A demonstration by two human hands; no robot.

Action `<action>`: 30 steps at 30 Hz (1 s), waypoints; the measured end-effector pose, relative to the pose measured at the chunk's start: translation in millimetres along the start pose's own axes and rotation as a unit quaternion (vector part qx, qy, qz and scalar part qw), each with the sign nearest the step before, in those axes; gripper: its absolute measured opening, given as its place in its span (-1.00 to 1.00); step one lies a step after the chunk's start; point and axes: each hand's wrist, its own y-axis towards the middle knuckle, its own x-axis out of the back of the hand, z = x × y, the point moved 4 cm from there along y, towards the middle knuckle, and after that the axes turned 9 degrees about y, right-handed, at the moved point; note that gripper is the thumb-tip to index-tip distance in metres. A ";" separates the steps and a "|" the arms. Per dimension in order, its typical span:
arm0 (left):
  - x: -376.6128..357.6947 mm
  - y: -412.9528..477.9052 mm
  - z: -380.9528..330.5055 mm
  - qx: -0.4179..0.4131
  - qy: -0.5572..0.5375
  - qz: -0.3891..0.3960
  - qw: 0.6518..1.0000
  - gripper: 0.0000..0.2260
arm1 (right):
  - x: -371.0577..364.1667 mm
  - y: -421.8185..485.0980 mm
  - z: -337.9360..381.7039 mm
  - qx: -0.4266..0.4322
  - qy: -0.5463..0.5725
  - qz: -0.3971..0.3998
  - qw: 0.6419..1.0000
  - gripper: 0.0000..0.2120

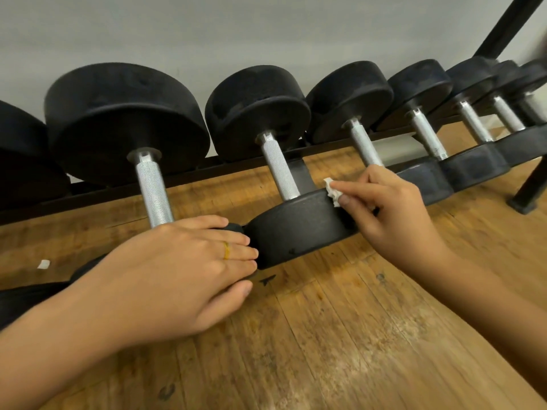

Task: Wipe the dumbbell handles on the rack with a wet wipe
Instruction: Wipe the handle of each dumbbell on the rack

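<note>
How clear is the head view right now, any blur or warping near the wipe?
Head view: wide-angle warping bows the rack rail; the far-right dumbbells are smeared; the wet wipe in the right hand and the near handles are sharp; light is soft, without glare.

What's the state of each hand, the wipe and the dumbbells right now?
Left hand: open, laid over near head of big black steel-handled dumbbell.
Right hand: pinching crumpled white wet wipe.
Wet wipe: bunched, against next dumbbell near head, off the handle.
Other black dumbbells: racked.
White scrap: lying on wooden floor.
</note>
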 end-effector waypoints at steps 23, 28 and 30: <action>-1.6 0.0 1.0 0.004 -0.011 0.002 1.000 -0.61 | -21.6 -33.9 27.0 0.096 -0.062 0.178 0.977 -0.39; -3.1 0.0 0.1 0.007 -0.002 0.003 1.000 -0.60 | -18.4 -43.5 30.2 0.114 -0.059 0.181 0.975 -0.41; -3.7 -0.6 0.2 0.007 -0.003 0.001 1.000 -0.60 | -16.1 -46.0 29.2 0.128 -0.075 0.190 0.970 -0.40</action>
